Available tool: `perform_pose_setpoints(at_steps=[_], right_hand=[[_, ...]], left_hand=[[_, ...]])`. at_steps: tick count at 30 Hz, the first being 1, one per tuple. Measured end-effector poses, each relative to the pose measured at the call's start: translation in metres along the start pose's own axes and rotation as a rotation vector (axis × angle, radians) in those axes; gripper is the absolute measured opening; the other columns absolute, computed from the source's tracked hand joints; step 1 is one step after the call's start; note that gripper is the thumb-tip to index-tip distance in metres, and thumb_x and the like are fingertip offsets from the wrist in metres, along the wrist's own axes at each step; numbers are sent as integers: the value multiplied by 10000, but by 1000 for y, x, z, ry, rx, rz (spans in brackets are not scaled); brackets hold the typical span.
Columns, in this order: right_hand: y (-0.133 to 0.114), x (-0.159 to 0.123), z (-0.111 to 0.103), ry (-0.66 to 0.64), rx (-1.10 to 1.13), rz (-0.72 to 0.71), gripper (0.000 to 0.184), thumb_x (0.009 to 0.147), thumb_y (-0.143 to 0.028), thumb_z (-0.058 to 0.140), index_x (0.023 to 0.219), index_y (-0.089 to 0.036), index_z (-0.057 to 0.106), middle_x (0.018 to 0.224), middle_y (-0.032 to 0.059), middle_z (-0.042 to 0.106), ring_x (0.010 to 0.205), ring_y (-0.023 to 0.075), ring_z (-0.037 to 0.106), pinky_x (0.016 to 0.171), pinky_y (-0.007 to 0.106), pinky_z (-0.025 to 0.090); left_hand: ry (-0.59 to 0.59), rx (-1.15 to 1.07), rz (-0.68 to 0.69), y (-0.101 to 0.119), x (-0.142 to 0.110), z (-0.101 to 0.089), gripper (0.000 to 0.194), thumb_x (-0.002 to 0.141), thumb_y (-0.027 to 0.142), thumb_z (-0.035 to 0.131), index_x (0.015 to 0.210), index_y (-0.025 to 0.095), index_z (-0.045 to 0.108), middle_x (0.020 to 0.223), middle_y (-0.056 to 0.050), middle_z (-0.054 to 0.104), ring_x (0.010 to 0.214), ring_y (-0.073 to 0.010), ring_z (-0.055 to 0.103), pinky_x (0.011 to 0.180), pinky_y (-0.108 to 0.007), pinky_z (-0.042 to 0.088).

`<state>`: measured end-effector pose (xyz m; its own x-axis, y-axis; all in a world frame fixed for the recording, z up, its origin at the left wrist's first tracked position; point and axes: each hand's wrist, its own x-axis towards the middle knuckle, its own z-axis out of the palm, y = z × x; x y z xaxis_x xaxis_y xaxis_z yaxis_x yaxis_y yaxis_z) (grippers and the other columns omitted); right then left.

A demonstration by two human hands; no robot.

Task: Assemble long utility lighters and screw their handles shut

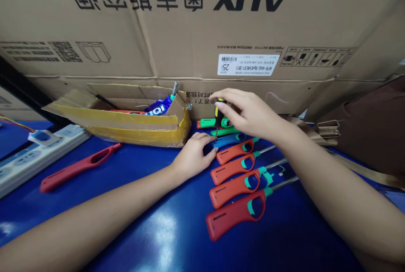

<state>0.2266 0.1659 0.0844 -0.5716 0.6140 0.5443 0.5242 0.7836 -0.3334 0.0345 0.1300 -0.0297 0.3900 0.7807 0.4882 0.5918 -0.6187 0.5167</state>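
Note:
My right hand (249,113) grips a small screwdriver (218,116) with a black and yellow handle. The tool stands upright, its shaft pointing down at the butt end of a blue gas lighter (228,139). My left hand (194,153) pinches that same end between thumb and finger. Green lighters (209,123) lie just beyond the blue one, partly hidden by my right hand. On the near side, several orange lighters (232,170) lie in a row, and a dark red lighter (226,218) is closest to me. Most have teal triggers and metal barrels pointing right.
A taped cardboard box (136,130) holding a blue packet (160,106) stands behind my left hand. At left are a red lighter shell (77,168) and a white power strip (38,153). A large printed carton (177,35) walls off the back of the blue table (142,229).

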Motion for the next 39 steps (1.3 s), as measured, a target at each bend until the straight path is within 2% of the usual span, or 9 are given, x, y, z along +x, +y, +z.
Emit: perform_pose_setpoints(at_steps=[4,8,12,15,19,24,29,34,39], right_hand=[[0,0,5,-32,243,15,292,986,-292,538,1217,-195,686,1038,47,754,578,110,598,583,270,486],[-2,-1,12,186,-81,-38,272,968,-388,603,1070,-185,752,1004,77,750,804,189,651,727,317,498],[0,-1,10,-1,15,-85,373,998,-202,472,1340,-178,620,1240,97,699,956,194,655,815,324,508],[2,-1,8,-36,110,-74,328,970,-214,532,1283,-202,629,1213,74,690,808,156,629,716,294,496],[3,-1,9,97,-92,-21,257,927,-384,654,1079,-180,689,1061,80,703,745,173,591,669,307,450],[3,-1,5,-75,209,45,359,1002,-286,503,1324,-189,629,1081,55,746,553,108,548,577,277,448],[1,-3,8,174,-121,-58,346,925,-439,655,1111,-165,754,1009,89,759,799,200,654,706,317,483],[4,-3,7,10,37,-99,379,966,-255,549,1320,-165,650,1105,76,743,709,142,628,603,267,454],[2,-3,5,102,-200,-89,284,949,-396,628,1106,-186,737,957,59,721,745,177,611,669,296,439]], left_hand=[[-4,5,0,-1,0,0,233,892,156,666,1116,162,729,1066,-102,742,1020,-260,670,952,-433,564],[-5,12,-2,-1,0,0,236,890,147,666,1118,149,726,1074,-111,736,1038,-266,663,968,-438,557],[-9,14,0,0,0,0,230,898,145,660,1118,130,723,1073,-118,736,1033,-265,661,968,-432,556],[-11,19,-3,0,0,0,230,894,137,662,1114,120,725,1071,-124,735,1032,-270,657,966,-437,556],[-18,26,-4,1,0,0,239,894,140,663,1125,124,726,1072,-126,735,1036,-274,652,975,-455,552],[-17,29,-5,0,0,0,236,899,150,665,1125,134,727,1070,-118,735,1033,-269,655,966,-443,558],[-10,36,4,0,-1,1,222,903,147,662,1114,120,724,1073,-118,735,1036,-267,649,973,-441,552],[-12,45,20,-1,-1,1,204,913,154,655,1103,128,724,1077,-113,735,1032,-261,644,969,-436,553],[-11,55,22,0,-1,0,206,915,154,651,1103,113,726,1085,-125,733,1042,-269,639,975,-444,550]])
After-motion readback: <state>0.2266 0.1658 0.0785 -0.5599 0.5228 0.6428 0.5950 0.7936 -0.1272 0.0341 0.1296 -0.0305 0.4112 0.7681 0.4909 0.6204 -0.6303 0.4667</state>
